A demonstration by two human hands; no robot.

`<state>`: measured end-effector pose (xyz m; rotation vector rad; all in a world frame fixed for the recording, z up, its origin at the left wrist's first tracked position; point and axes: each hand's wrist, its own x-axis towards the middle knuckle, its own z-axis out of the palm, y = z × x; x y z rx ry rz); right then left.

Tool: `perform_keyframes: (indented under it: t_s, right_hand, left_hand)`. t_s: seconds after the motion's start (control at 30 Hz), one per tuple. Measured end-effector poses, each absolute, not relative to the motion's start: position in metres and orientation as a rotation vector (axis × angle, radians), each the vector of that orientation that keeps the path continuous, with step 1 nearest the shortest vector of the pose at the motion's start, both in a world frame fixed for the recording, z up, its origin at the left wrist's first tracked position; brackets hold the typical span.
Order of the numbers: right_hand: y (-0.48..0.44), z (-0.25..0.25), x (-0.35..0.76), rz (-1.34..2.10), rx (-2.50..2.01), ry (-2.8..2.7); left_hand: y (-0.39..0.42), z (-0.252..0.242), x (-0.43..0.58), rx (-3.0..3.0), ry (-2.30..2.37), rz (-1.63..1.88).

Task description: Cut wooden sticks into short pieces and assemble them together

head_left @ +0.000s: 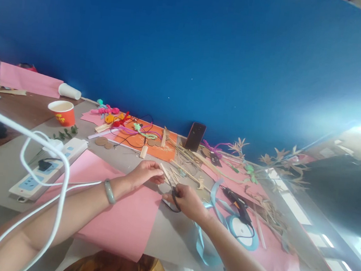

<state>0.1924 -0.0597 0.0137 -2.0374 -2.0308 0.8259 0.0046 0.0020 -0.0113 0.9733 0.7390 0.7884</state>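
Observation:
My right hand (190, 202) grips a pair of scissors (174, 190) by its dark handles. The blades point up and left, toward the fingertips of my left hand (148, 173). Those fingers are pinched together beside the blade tips, and whatever is in them is too small to make out. A pale green bangle (110, 191) circles my left wrist. Beyond the scissors lie pale dried strips and stalks (186, 163). A pink sheet (118, 214) lies beneath my left forearm.
A white power strip (49, 169) and white cable (63, 192) are at left, near a red paper cup (61, 113). A phone (195, 136) leans against the blue wall (175, 58). At right lie a glue gun (237, 204), a blue ribbon spool (243, 232) and dried leaves (272, 210).

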Motion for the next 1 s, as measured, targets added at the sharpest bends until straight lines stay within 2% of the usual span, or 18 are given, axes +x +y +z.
perform_keyframes:
  t_s: [0.2,0.63,1.0]
  right_hand:
    - [-0.0610,0.0123,0.1915,0.839,-2.029,-2.004]
    - [-0.0629,0.0087,0.1925,1.088,-1.906,-1.951]
    - [-0.0640,0.0134,0.1926,0.871,-2.067,-1.990]
  left_hand:
    - [0.0029,-0.0141,0.0051,0.979,0.737,0.807]
    - [0.0043,-0.0166,0.0049,1.073,0.701,0.838]
    - [0.0038,-0.0178,0.0049,1.084,0.717,0.832]
